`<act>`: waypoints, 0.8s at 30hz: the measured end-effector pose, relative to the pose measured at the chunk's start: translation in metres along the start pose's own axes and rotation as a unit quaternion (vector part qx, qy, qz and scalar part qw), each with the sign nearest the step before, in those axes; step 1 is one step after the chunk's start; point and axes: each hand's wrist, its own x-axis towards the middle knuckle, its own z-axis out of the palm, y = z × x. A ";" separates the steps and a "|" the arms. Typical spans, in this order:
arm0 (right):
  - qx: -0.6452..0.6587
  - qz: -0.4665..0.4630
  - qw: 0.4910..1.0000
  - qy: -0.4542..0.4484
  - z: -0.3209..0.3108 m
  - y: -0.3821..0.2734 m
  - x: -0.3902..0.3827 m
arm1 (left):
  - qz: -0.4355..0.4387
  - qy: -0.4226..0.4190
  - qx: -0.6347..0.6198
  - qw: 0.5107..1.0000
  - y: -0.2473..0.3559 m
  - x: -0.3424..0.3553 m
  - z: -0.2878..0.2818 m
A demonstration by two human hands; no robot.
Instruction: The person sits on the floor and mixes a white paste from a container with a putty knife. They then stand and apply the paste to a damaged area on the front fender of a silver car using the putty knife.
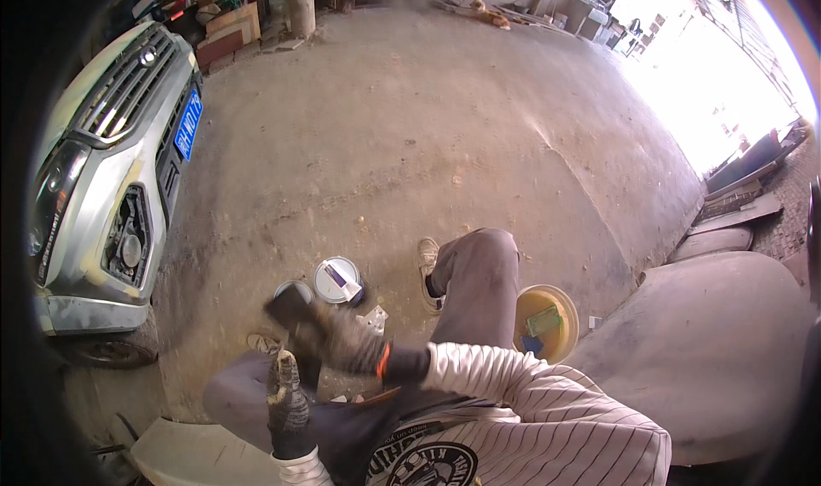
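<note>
one gloved right hand (346, 340), blurred, is closed around one dark flat piece (289, 305) just beyond the left hand (289, 405), whose grip i cannot tell. the step appears to be handling that piece; the next move likely calls for a steady hold. on the floor (410, 127): two cans (325, 285), one bucket (540, 298), one car (103, 182).

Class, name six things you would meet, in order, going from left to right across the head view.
Silver car front, gloved left hand, gloved right hand, right shoe, yellow bucket, large grey curved panel.
</note>
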 end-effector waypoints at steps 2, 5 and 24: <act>0.152 -0.030 0.982 0.110 0.002 0.003 0.004 | 0.114 0.064 0.109 0.985 0.012 0.002 -0.003; 0.070 -0.045 0.996 -0.034 0.009 0.000 -0.006 | -0.088 0.048 -0.156 0.983 0.028 0.008 0.000; 0.205 0.152 0.957 0.136 -0.020 -0.004 0.017 | -0.178 0.218 -0.531 0.799 0.036 0.031 0.037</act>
